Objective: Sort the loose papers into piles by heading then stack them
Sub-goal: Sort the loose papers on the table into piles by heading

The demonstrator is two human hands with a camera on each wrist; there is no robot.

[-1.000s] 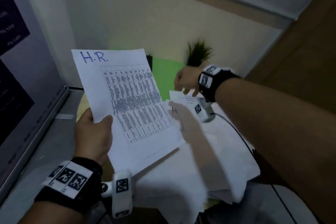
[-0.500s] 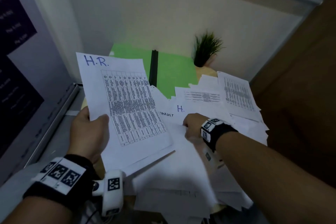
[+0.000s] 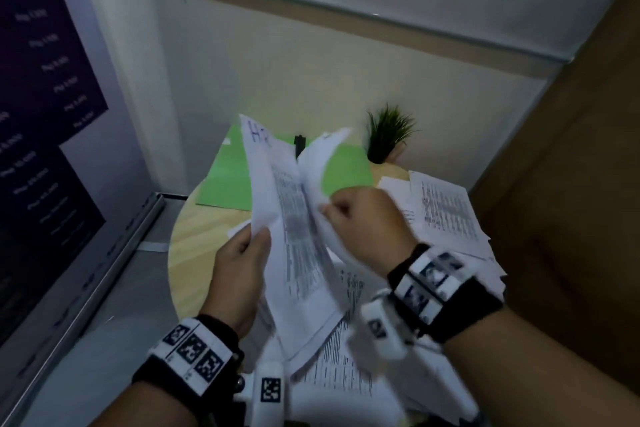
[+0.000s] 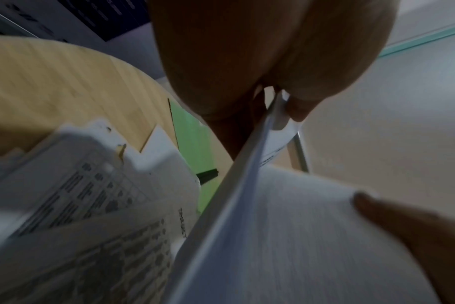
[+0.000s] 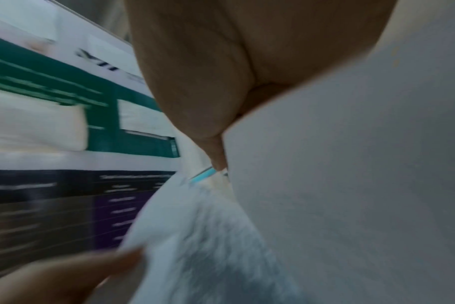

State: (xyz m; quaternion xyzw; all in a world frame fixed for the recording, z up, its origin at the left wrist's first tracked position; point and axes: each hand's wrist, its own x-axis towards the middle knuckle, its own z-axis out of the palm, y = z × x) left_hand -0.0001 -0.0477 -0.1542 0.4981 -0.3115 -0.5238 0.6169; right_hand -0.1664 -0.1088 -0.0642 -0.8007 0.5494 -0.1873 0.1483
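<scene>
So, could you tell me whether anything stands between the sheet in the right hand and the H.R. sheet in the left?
Nothing visible does. The right hand holds its sheet right against the H.R. sheet held by the left hand, above the table.

heading [image 3: 260,134] blurred | second sheet [image 3: 320,163] face hidden

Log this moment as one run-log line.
step: adding sheet to held pile | left hand: grips H.R. sheet | right hand: pinches second sheet against it | loose papers: on table
</scene>
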